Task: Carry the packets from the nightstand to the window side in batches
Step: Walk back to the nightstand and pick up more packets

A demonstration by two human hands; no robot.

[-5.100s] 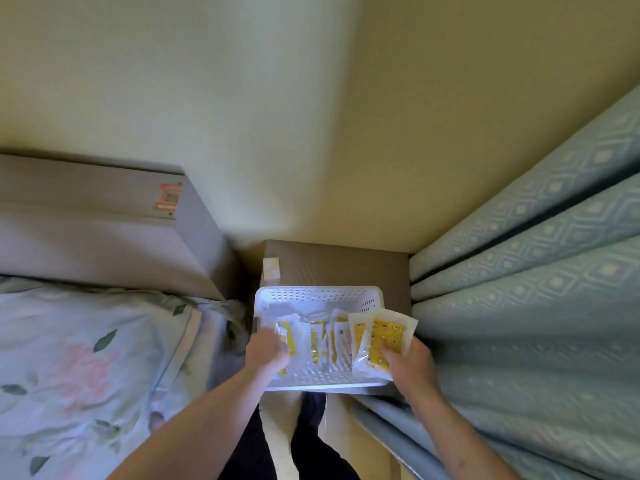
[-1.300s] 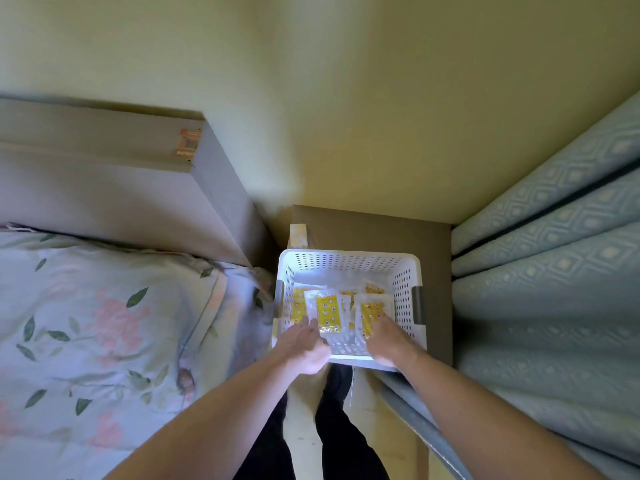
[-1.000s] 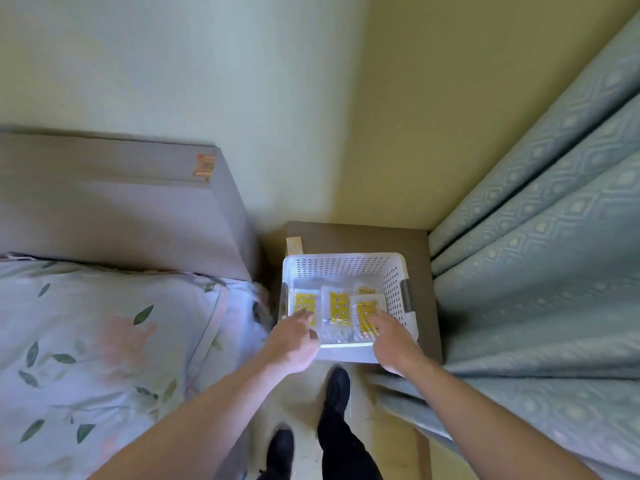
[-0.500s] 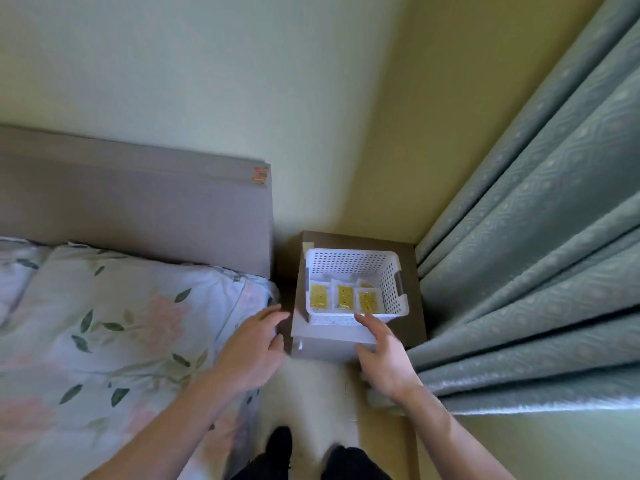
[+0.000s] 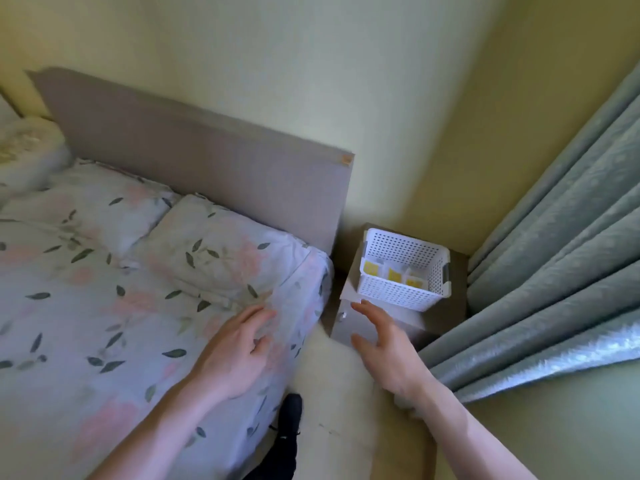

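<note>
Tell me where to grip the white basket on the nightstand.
Probably grip the white basket by its two short ends, reaching down from above: a grey handle shows on the curtain-side end, and the near wall is plain perforated plastic.

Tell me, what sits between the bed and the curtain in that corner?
In the head view, a brown nightstand stands between the bed and the curtain, with a white basket of yellow packets on top.
</note>
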